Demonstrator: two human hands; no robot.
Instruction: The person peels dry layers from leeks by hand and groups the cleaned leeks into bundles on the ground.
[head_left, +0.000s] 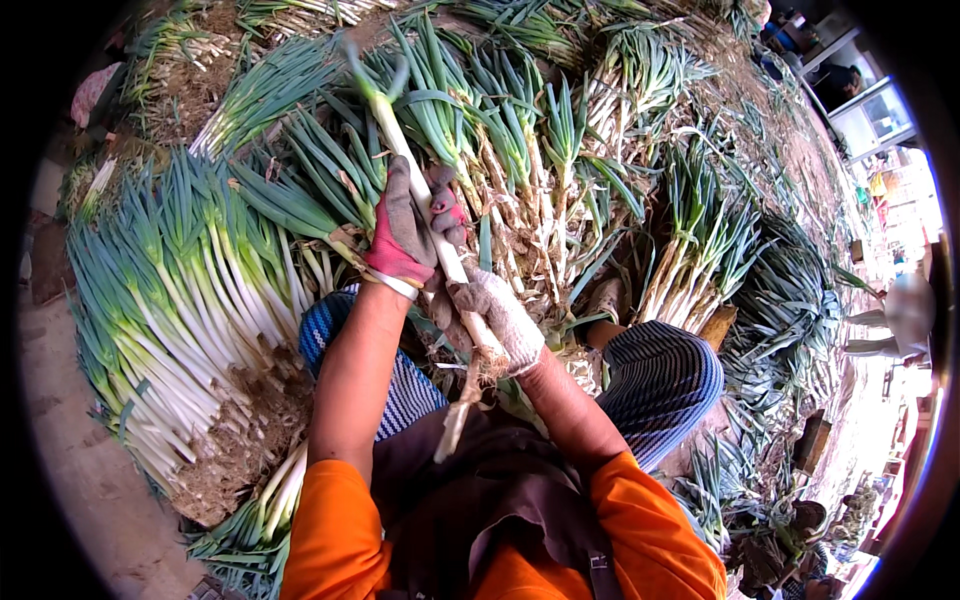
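Note:
A long green onion [388, 122] with a white shaft lies slantwise across my hands, its leafy tip away from me and its roots near my lap. My left hand [402, 228], in a grey and red glove, is wrapped round the middle of the shaft. Lower down, my right hand [505, 315], gloved in off-white, closes round the stalk just above the root end. A dry, pale strip of outer leaf [455, 418] dangles from the roots over my dark apron [470, 470].
To my left lies a broad row of clean white-stemmed green onions [190, 330] with soil on their roots. Unpeeled bunches [510, 170] with brown dry leaves lie ahead. Another bunch [690, 250] and leaf scraps [780, 300] lie beyond my right knee [665, 385].

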